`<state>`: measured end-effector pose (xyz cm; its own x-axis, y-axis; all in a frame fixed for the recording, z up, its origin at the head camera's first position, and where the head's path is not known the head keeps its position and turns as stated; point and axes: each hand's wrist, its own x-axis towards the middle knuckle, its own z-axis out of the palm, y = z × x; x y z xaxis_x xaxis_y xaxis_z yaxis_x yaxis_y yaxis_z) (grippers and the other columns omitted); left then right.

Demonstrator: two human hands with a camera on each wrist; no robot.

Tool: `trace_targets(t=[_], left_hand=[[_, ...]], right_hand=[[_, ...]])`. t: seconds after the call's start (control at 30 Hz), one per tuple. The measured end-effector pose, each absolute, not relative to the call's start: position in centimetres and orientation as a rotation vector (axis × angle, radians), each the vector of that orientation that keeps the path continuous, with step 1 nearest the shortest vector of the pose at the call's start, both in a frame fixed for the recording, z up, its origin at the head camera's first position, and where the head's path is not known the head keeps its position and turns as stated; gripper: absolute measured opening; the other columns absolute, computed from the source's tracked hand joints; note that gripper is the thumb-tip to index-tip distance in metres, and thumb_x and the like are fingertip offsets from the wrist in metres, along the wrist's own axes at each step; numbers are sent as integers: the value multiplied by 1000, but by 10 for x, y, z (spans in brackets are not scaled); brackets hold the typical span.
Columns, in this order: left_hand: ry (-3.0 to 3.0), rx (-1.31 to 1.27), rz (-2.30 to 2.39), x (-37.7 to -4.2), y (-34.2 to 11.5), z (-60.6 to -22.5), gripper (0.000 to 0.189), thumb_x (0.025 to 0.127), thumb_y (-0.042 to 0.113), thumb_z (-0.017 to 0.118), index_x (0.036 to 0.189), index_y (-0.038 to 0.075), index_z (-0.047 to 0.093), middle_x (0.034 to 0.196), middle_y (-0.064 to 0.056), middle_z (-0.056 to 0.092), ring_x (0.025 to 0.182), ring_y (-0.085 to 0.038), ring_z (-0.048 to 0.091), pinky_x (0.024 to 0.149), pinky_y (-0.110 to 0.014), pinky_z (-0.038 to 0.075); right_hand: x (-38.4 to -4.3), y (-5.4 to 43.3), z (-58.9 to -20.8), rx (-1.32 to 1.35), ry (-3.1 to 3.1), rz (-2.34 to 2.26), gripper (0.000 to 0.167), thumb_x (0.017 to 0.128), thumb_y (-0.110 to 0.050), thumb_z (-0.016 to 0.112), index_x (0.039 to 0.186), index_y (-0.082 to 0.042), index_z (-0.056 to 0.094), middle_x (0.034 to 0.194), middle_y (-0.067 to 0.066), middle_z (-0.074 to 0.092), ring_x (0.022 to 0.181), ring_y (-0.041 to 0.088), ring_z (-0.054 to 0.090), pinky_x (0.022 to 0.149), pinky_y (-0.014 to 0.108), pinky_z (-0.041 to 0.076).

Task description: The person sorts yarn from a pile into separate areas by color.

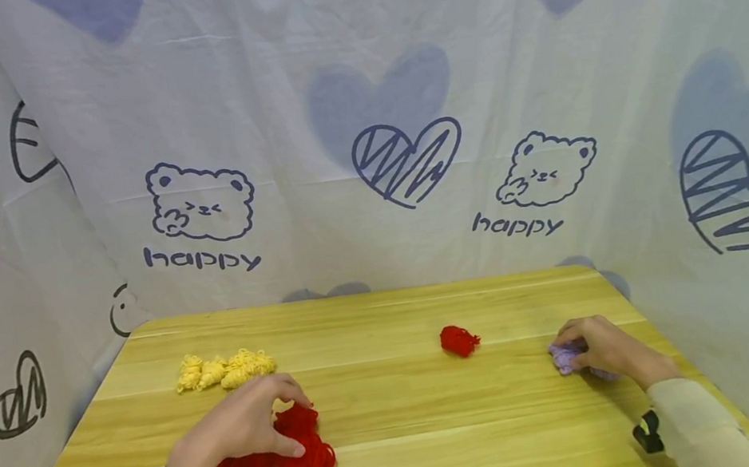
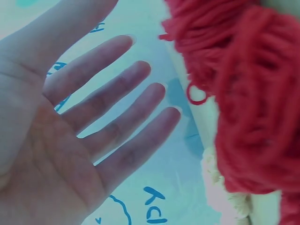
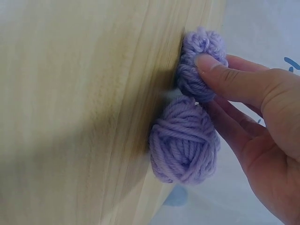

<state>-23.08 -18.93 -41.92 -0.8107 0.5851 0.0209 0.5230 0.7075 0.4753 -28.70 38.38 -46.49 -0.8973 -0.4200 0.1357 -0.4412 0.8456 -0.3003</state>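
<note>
In the head view my left hand (image 1: 243, 424) is over a loose heap of red yarn (image 1: 318, 458) at the table's front left. The left wrist view shows this hand's (image 2: 51, 154) fingers straight and spread, with nothing in them and the red yarn beside the fingertips. On the right side of the table, my right hand (image 1: 608, 350) pinches a small lilac ball of yarn (image 3: 192, 83) between thumb and fingers. A second lilac ball of yarn (image 3: 185, 145) sits right beside it, under the hand. The hand mostly hides this second ball in the head view.
Several yellow yarn bundles (image 1: 246, 365) lie in a row behind my left hand. A single red yarn ball (image 1: 459, 341) rests right of the middle. A white printed cloth (image 1: 319, 250) hangs behind and beside the wooden table (image 1: 402, 415).
</note>
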Motion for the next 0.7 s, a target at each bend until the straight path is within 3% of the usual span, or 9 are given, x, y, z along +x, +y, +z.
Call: trace_targets(t=[0.4,0.7], left_hand=[[2860,1111,617,-241,-163,-406,32,78,31,91,105,25,77,108,9,71,95,-11,63,84,-33,58],[2847,1191,574,-249,-134,-400,34,77,24,92,108,22,77,111,8,72,94,-12,64,84,-34,58]], right_hand=[[-288,383,-464,648,-2980,527,29,76,-2,87,104,-5,80,110,15,77,100,32,71,88,49,60],[-289,382,-464,621,-2994,547,28,75,-1,87,102,-6,80,109,14,77,97,27,71,83,43,60]])
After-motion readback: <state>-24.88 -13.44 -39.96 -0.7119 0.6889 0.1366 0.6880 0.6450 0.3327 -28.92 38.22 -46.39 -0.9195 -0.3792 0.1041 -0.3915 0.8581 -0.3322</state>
